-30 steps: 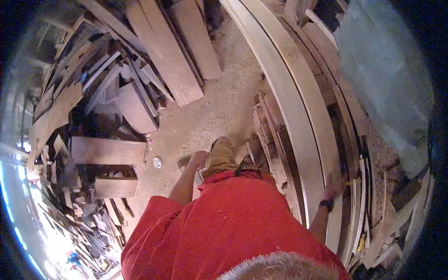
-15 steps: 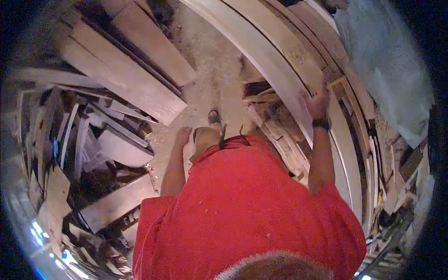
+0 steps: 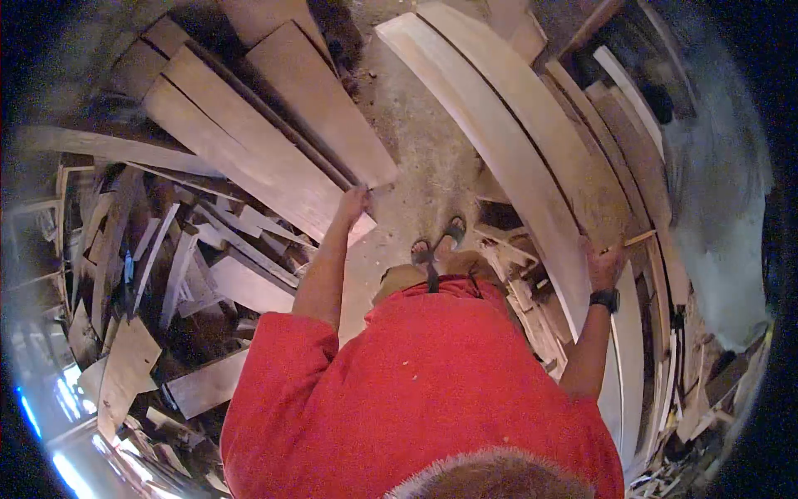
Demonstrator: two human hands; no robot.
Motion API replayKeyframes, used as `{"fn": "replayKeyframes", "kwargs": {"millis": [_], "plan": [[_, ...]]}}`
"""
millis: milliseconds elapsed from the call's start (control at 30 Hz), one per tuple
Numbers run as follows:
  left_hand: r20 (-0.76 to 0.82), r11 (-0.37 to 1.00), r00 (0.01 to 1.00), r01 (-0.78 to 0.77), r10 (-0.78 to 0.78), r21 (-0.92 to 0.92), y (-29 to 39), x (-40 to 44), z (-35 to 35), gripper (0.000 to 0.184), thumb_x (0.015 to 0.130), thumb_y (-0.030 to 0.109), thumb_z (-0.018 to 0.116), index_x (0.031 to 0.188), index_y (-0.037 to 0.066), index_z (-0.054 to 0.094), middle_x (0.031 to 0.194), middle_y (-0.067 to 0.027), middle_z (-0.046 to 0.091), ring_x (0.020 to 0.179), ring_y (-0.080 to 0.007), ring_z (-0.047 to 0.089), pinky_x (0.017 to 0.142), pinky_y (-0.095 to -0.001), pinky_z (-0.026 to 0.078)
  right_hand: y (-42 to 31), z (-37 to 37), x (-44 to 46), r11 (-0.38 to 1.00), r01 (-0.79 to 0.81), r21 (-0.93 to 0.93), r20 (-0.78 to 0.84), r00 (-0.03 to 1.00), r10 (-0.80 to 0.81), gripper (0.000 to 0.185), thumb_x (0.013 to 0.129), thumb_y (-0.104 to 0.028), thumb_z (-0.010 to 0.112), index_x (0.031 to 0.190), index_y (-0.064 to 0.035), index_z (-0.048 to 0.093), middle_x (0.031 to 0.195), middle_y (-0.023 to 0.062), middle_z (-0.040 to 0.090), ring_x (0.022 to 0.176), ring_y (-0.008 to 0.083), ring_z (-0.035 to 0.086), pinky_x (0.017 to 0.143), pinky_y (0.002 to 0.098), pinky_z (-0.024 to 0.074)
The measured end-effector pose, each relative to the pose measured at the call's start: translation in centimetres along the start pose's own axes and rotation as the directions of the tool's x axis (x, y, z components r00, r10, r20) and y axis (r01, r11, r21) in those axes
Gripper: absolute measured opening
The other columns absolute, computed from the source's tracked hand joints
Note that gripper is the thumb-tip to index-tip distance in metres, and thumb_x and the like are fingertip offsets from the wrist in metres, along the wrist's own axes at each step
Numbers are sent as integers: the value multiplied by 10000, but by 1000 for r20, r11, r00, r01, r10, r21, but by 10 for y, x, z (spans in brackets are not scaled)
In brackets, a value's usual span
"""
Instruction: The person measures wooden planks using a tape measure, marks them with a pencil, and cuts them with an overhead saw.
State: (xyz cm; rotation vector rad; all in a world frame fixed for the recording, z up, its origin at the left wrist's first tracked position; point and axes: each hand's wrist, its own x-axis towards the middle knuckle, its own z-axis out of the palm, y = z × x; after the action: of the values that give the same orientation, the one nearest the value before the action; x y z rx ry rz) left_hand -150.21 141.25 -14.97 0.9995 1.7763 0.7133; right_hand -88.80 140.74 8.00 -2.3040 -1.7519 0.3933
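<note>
My left hand [image 3: 356,202] is at the near end of a long wooden plank [image 3: 249,150] on the left, its fingers closed around the edge. To the right, my right hand [image 3: 605,262] rests against two long pale boards [image 3: 515,175] lying side by side with a dark gap between them. A thin yellowish stick [image 3: 640,239] sticks out from between its fingers, pointing right. The wrist wears a dark band.
Scrap wood [image 3: 179,258] is heaped at the left. A second wide plank [image 3: 320,100] lies beyond my left hand. Broken pieces [image 3: 532,308] lie right of my legs. A greyish sheet [image 3: 723,208] hangs at the far right. My sandalled feet stand on the dusty floor [image 3: 411,108].
My left hand has moved forward from beside my leg to the plank's end. My right hand, with the thin stick, went forward along the boards, then slightly back. Both feet now show.
</note>
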Motion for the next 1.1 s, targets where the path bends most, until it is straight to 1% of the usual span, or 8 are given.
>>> {"fn": "replayKeyframes", "kwargs": {"millis": [67,367,433,600,700,800,900,1100], "plan": [[39,959,984,178,-174,-218,88,18,-9,448,936,412,471,1007,-5,620,1007,-159,645,826,-318,613,753,-395,500,3,8,13,981,179,-72,-172,967,-188,1090,673,-553,785,1462,-34,239,1379,282,435,1308,433,374,1109,556,203],[-168,629,612,-703,773,332,273,149,-39,430,946,143,504,1365,60,450,1259,-145,568,1071,-324,593,894,-368,490,-50,-4,50,980,171,-102,28,985,-169,1105,673,-484,795,1489,-54,185,1365,308,433,1297,495,349,1109,597,175],[-218,882,874,-462,434,-98,315,177,-41,467,970,343,474,1246,-27,540,1219,-153,598,1097,-276,574,933,-376,458,-58,-12,51,983,162,-82,47,986,-159,1078,677,-460,797,1484,-59,206,1352,294,451,1289,481,366,1104,577,213],[-147,793,797,-525,585,308,355,246,-58,490,958,379,497,1151,-63,582,1052,-114,661,971,-205,602,869,-332,477,-64,-20,57,970,219,-100,59,975,-214,1042,654,-405,820,1469,-77,260,1342,228,485,1271,426,408,1085,509,311],[302,865,829,-366,471,-344,345,311,-54,483,976,425,489,1226,26,598,1111,-51,659,964,-159,606,871,-320,465,-63,-21,63,977,131,-166,195,976,-98,1045,627,-376,827,1441,-1,289,1347,298,445,1221,469,433,1046,480,356],[450,993,890,-22,73,-117,381,307,-47,563,969,449,492,1309,2,523,1244,-55,601,1056,-169,579,938,-323,439,-65,-28,68,1000,-3,-11,295,955,6,1039,617,-324,829,1443,-1,287,1373,288,418,1267,445,391,1075,468,326],[430,944,846,-237,316,-228,360,340,-34,621,960,487,483,1373,23,460,1348,-69,524,1166,-180,523,1005,-332,403,-86,-35,73,980,8,-198,320,946,57,1034,604,-276,831,1443,-3,290,1365,276,418,1283,414,380,1083,471,319],[521,999,853,-31,34,-15,385,312,-34,535,967,473,471,1372,124,490,1364,-59,511,1220,-189,487,1035,-386,386,-82,-36,76,973,-200,-111,414,881,228,1106,580,-289,854,1465,-30,244,1443,256,328,1342,402,303,1133,462,250]]}}
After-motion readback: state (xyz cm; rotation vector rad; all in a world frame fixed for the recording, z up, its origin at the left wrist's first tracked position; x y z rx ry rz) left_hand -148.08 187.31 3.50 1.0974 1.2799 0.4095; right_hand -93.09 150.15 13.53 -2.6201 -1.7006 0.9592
